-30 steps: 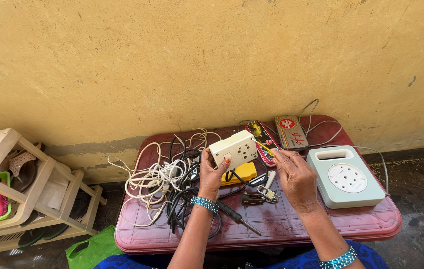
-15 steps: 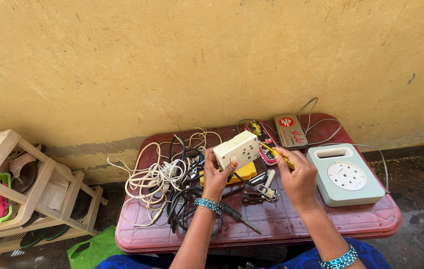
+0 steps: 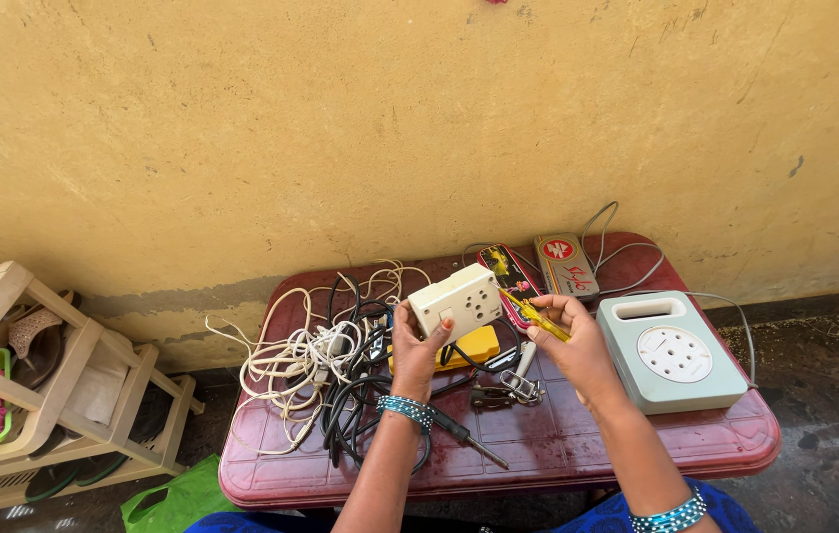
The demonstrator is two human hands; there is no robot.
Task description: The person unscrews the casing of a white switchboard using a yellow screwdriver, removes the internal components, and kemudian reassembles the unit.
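Over a maroon table [image 3: 636, 449], left hand [image 3: 417, 347] gripping a white socket box [image 3: 457, 302], right hand [image 3: 577, 345] pinching a yellow screwdriver [image 3: 536, 314] beside it

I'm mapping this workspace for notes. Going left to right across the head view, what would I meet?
Beige rack → green bag → white cables → left hand holding a cream socket box → right hand holding a yellow tester → pale green reel box.

We see bright, even daylight on the yellow wall [image 3: 419, 128]; shadows under the table [image 3: 498, 474] stay soft, focus is sharp, edges bend slightly.
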